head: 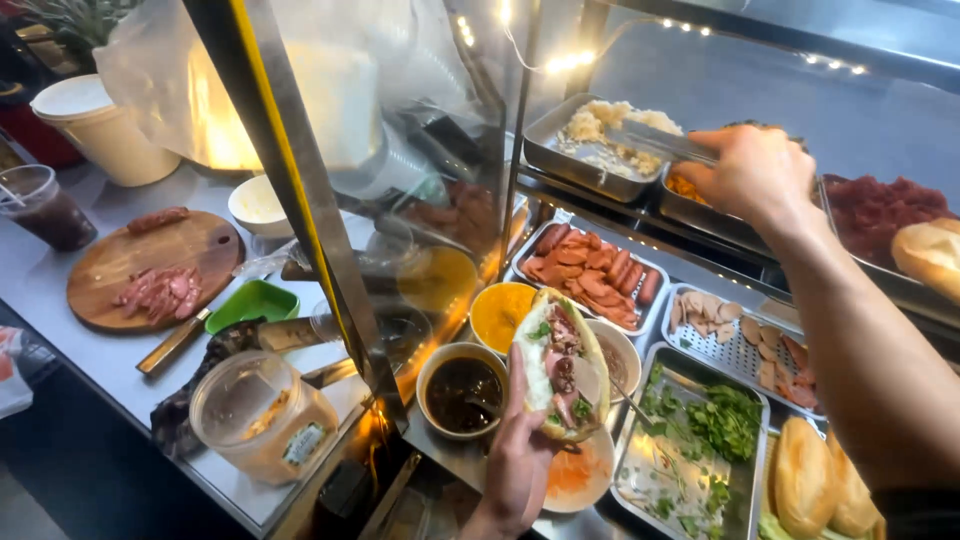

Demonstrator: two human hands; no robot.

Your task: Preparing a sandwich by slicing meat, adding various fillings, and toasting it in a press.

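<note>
The trays (590,160) are shiny metal, like the tongs (655,140) pinched in the right hand (755,175). The worktop (60,320) is brushed steel with a dull sheen. The round cutting board (120,265) is matt wood. The sandwich (560,365) in the left hand (515,460) has a rough, floury crust. The tub (262,415) is clear plastic, the small dish (252,303) glossy green plastic, and the sauce (463,392) is dark and wet-looking.
</note>
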